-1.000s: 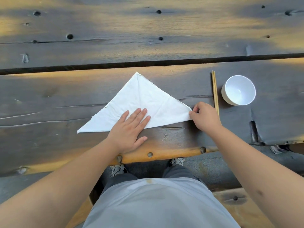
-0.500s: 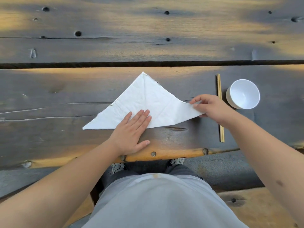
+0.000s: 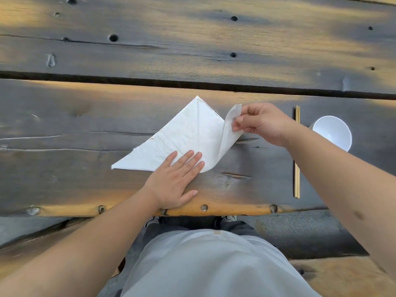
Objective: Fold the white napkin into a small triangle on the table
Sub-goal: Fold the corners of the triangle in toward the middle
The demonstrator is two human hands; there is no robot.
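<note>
One head-worn wide-angle camera is looking forward and steeply down from above the person's own lap, facing the dark wooden bench (image 3: 267, 185) at close range. Both forearms are entering from the bottom corners, and the planks are bending with the lens.

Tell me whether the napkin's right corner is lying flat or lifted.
Lifted. The right hand pinches the napkin corner clear of the table, curling it leftward, while the left hand presses the near edge flat.
</note>
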